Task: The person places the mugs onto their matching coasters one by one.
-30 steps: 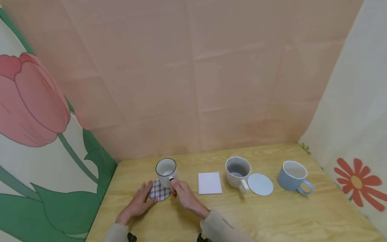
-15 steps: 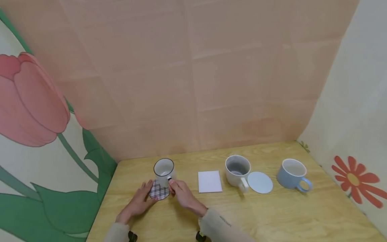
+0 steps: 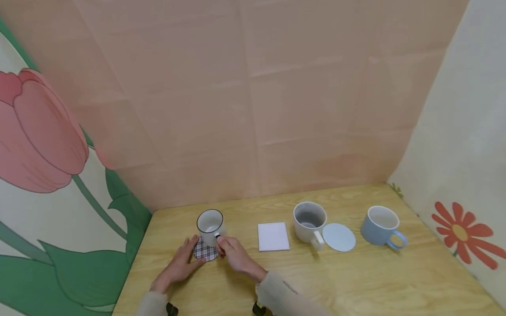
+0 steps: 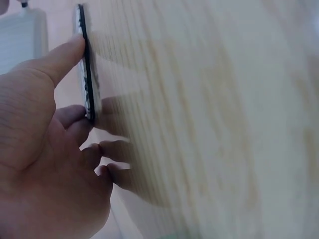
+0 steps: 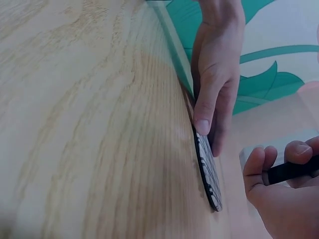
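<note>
A white mug (image 3: 209, 223) with a dark rim is held up by its black-topped handle in my right hand (image 3: 236, 254). Below it lies a round plaid coaster (image 3: 206, 253), partly covered by the mug in the head view. A gap separates the mug's base from the coaster in the left wrist view. My left hand (image 3: 178, 264) holds the coaster at its edge, thumb on the near side and fingers on the left side. In the right wrist view, fingers curl round the black handle (image 5: 289, 171).
On the wooden table (image 3: 356, 285), a white square coaster (image 3: 273, 237) lies right of the hands. Beyond it stand a white mug with a grey inside (image 3: 310, 224), a pale round coaster (image 3: 339, 237) and a blue mug (image 3: 380, 228). A pinkish cloth (image 3: 253, 109) hangs behind.
My right hand has carried the white mug slightly left over the plaid coaster. The left hand keeps its place on the coaster. The head view has shifted a little.
</note>
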A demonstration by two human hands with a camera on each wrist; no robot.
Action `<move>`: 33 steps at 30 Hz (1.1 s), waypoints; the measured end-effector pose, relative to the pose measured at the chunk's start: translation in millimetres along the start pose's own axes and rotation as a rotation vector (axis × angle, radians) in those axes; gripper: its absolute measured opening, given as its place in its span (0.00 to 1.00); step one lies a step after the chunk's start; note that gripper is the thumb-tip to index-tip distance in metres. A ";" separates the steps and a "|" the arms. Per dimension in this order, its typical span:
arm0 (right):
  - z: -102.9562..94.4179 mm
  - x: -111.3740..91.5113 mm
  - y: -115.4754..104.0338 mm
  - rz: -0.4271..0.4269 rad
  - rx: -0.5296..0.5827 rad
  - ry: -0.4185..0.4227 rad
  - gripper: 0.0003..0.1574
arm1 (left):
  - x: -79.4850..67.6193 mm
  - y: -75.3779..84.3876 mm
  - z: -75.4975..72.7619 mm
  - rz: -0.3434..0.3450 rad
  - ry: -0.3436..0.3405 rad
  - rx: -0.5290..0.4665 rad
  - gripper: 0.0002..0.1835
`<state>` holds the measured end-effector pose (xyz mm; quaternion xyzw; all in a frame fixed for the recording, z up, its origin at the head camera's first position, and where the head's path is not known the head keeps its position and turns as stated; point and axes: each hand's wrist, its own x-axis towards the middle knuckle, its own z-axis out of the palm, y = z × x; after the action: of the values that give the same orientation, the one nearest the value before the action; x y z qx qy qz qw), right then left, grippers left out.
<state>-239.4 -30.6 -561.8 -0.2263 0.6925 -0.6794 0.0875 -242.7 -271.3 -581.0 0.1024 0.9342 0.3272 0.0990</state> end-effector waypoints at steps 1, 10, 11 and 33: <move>0.8 0.3 0.3 -0.001 0.002 0.002 0.32 | 0.1 0.3 -0.4 0.001 0.000 -0.004 0.47; 5.3 0.5 2.8 0.024 0.009 -0.012 0.32 | -0.2 -0.2 -1.1 -0.022 -0.001 -0.006 0.49; 5.5 0.7 3.1 0.026 0.008 -0.012 0.32 | -0.2 -1.0 -0.4 -0.020 -0.001 -0.005 0.49; 3.5 7.2 7.9 0.051 -0.006 -0.081 0.32 | 4.5 -3.5 -0.9 0.016 -0.015 0.020 0.51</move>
<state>-245.8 -37.1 -568.5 -0.2363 0.6959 -0.6651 0.1322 -247.7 -273.4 -583.1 0.1135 0.9357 0.3179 0.1024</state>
